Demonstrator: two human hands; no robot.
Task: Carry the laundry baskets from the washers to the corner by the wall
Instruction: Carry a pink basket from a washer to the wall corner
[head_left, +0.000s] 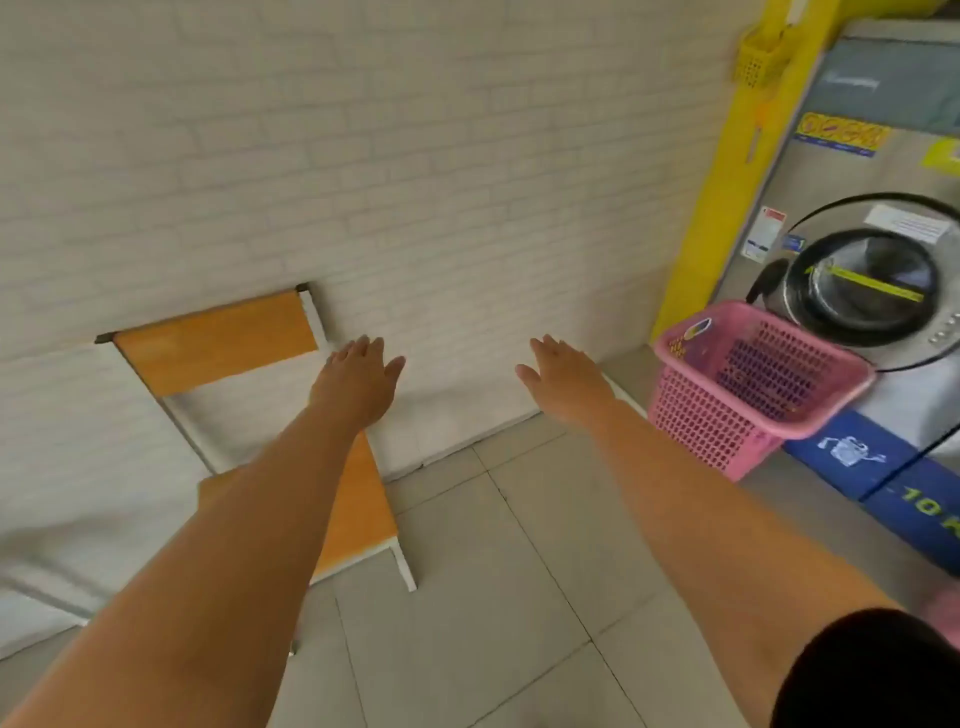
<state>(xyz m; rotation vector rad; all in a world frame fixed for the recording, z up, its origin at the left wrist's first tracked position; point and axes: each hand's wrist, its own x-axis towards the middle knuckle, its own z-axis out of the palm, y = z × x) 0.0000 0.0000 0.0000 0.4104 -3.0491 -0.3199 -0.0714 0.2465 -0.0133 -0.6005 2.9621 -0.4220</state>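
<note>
A pink perforated laundry basket (748, 384) stands on the floor at the right, against the front of a steel washer (852, 291) with a round glass door. It looks empty inside. My left hand (358, 376) and my right hand (563, 374) are both stretched out ahead of me toward the white brick wall, palms down, fingers apart, holding nothing. My right hand is to the left of the basket and apart from it. My left hand hovers over the chair.
An orange chair (218, 343) with a white metal frame stands against the white brick wall (415, 182) at the left. A yellow post (722, 182) with a small yellow holder rises beside the washer. Grey floor tiles (519, 571) lie between chair and basket.
</note>
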